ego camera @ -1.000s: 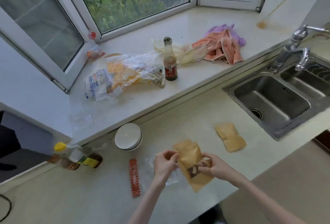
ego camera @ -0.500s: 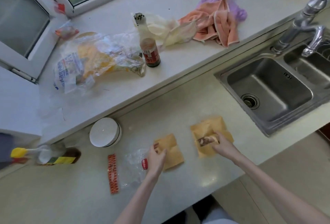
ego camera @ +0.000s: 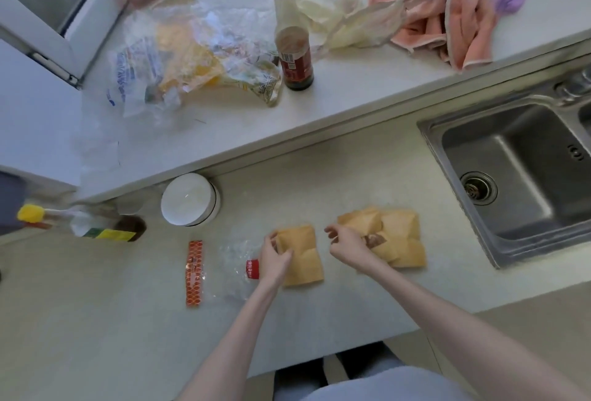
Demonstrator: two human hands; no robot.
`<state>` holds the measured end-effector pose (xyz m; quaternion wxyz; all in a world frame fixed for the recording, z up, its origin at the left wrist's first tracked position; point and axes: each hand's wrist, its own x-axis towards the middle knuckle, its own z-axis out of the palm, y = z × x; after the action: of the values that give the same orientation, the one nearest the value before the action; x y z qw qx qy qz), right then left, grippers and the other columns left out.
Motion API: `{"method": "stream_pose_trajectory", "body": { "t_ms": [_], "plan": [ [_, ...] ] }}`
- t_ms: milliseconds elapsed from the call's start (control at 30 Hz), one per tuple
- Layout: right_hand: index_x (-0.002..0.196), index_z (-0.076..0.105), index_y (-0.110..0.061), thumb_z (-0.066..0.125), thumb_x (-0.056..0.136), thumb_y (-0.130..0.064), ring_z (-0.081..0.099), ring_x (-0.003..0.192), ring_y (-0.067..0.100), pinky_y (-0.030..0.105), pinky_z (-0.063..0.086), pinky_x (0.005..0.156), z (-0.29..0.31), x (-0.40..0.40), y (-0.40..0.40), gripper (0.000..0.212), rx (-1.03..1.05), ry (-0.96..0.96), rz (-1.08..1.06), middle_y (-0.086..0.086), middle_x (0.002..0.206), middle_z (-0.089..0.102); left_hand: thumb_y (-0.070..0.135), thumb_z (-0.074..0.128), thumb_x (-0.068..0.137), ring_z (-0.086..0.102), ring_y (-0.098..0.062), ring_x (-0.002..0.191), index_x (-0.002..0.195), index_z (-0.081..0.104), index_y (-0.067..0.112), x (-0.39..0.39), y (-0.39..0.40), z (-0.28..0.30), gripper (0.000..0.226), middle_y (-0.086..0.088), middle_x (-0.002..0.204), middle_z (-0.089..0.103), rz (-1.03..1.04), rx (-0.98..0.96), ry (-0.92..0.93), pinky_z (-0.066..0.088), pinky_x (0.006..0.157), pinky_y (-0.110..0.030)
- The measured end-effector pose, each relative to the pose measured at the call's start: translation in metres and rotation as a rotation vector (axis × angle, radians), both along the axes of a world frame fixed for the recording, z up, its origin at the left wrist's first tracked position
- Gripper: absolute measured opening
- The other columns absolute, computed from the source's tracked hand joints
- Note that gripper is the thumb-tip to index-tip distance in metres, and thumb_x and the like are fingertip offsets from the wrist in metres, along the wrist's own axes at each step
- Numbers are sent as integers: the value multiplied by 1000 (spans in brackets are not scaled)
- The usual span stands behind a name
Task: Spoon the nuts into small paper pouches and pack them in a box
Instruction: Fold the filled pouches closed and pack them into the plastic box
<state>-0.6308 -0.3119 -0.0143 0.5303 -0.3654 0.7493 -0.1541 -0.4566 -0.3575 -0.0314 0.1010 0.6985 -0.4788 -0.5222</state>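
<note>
Filled pouch (ego camera: 380, 242) now down at three o'clock; right hand (ego camera: 347, 245) lets go, loosely curled, while left hand (ego camera: 273, 256) pinches a fresh pouch (ego camera: 302, 256).

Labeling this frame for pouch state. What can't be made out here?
- Pile of pouches, head view: right hand covers part; count unclear.
- Pouch under left hand: filled or not, hidden.
- Box, spoon: not in view.
- Sink: cut off by the right edge.
</note>
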Motion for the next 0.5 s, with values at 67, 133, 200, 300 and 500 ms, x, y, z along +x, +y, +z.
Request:
{"method": "stream_pose_trajectory", "body": {
  "t_ms": [67, 133, 200, 300, 500],
  "plan": [
    [138, 45, -6, 47, 83, -2, 53, 118, 25, 25, 42, 91, -7, 7, -8, 55, 58, -52, -35, 13, 128, 55, 3, 67, 83, 58, -26, 115, 137, 42, 9, -1, 2, -3, 60, -13, 129, 59, 15, 12, -4, 47, 101, -45],
    [141, 40, -6, 47, 82, -3, 56, 114, 26, 30, 45, 92, -11, 11, -11, 59, 114, -84, -57, 14, 124, 58, 4, 70, 82, 58, -29, 117, 138, 42, 7, -3, 4, -7, 63, -14, 130, 59, 24, 24, -19, 47, 101, -46],
    [139, 41, -7, 46, 80, -3, 59, 110, 29, 39, 50, 94, -16, 14, -10, 60, 163, -125, -84, 14, 120, 59, 8, 74, 81, 57, -30, 118, 139, 42, 7, -5, 7, -8, 66, -15, 130, 59, 31, 43, -43, 46, 102, -46],
    [132, 48, -4, 44, 80, -3, 62, 104, 32, 44, 53, 91, -20, 17, -10, 52, 181, -176, -117, 14, 113, 61, 10, 76, 80, 58, -30, 116, 136, 45, 8, -7, 11, -6, 64, -15, 126, 62, 63, 50, -42, 45, 102, -45],
    [130, 50, -6, 51, 84, -3, 61, 95, 24, 41, 53, 89, -20, 26, -10, 46, 133, -170, -134, 5, 100, 59, 16, 76, 83, 58, -29, 116, 135, 46, 9, -1, 14, -5, 60, -11, 124, 63, 42, 4, -25, 45, 102, -46]
  ]
}}
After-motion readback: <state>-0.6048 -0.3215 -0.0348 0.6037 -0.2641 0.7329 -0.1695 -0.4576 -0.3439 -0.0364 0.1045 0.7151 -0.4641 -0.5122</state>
